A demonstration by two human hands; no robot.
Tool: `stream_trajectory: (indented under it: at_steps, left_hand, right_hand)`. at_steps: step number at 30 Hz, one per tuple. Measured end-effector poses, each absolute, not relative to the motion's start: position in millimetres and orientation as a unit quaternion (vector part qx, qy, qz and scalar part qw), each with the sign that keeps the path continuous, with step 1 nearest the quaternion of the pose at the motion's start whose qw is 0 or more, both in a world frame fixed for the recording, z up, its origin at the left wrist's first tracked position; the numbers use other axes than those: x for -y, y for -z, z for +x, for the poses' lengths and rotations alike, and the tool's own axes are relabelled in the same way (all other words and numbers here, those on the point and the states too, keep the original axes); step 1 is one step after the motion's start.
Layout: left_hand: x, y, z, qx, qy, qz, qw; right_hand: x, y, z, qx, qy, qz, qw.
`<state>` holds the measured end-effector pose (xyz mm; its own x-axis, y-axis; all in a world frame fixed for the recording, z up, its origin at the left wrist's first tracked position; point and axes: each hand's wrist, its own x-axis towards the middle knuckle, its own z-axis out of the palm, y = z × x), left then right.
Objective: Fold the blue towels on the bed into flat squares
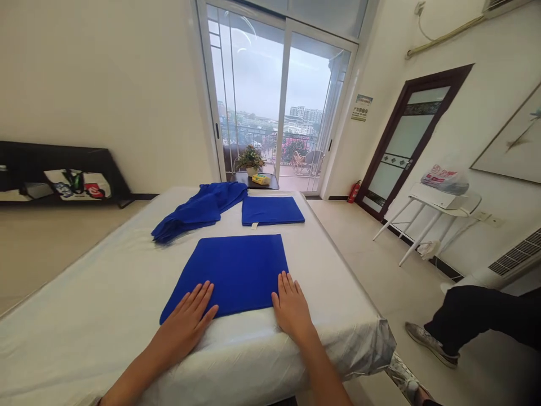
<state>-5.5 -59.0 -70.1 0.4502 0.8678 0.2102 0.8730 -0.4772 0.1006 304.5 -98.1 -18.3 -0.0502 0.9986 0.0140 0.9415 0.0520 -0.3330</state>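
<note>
A folded blue cloth [240, 265], smooth and roughly four-sided, lies flat on the covered bed or table [105, 316] in front of me. My left hand [188, 316] rests flat on its near left part, fingers stretched out. On its right edge lies my right hand [291, 304], also flat with the fingers straight. Just beyond sits a second folded blue cloth [273, 210] with a small white tag at its near edge. To the left of that one is a loose, crumpled heap of blue cloth [198, 208].
A person's leg and shoe [456, 321] are close by on the right. Against the right wall stands a white stool [448, 203] bearing a box and a plastic bag. Past the far edge, a dark chair [273, 183] holds a flower pot and a yellow tissue pack.
</note>
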Motion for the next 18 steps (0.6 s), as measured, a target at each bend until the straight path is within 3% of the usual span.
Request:
stream_trajectory:
  at_steps: [18]
  left_hand:
    - [72.4, 64.2, 2.5, 0.575, 0.11, -0.811, -0.015]
  right_hand:
    - [81.6, -13.8, 308.8, 0.734, -0.13, -0.667, 0.007]
